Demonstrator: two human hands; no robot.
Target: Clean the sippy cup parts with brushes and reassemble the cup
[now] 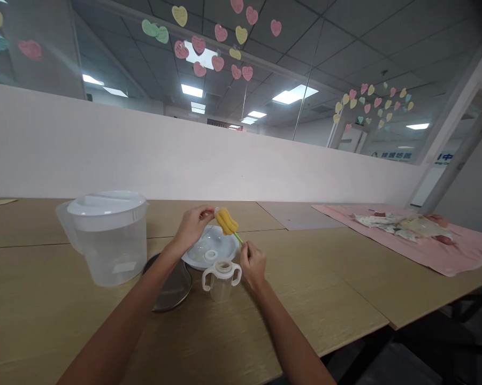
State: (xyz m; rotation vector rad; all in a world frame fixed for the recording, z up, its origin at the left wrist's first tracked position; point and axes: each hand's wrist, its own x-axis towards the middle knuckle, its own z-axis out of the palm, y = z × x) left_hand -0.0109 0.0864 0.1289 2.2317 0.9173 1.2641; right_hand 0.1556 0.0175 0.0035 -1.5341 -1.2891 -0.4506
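Note:
My right hand [252, 263] is closed around the thin green handle of a bottle brush with a yellow sponge head [226, 221], held slanting over a white basin [233, 251]. At the tip of the sponge, my left hand [193, 227] pinches a small clear piece [217, 210], perhaps a bottle nipple; its shape is partly hidden. Inside the basin lies a white ring [211, 255]. Just in front of the basin, a clear baby bottle [221, 286] with two white side handles stands upright, its mouth uncovered.
A lidded translucent water jug [114, 251] stands at the left. Between it and the bottle lies a dark metal tray [172, 291], partly under my left forearm. To the right, a pink cloth [445, 262] bears a doll-like figure in patterned clothes [405, 225]. A low white wall [184, 166] bounds the table's back.

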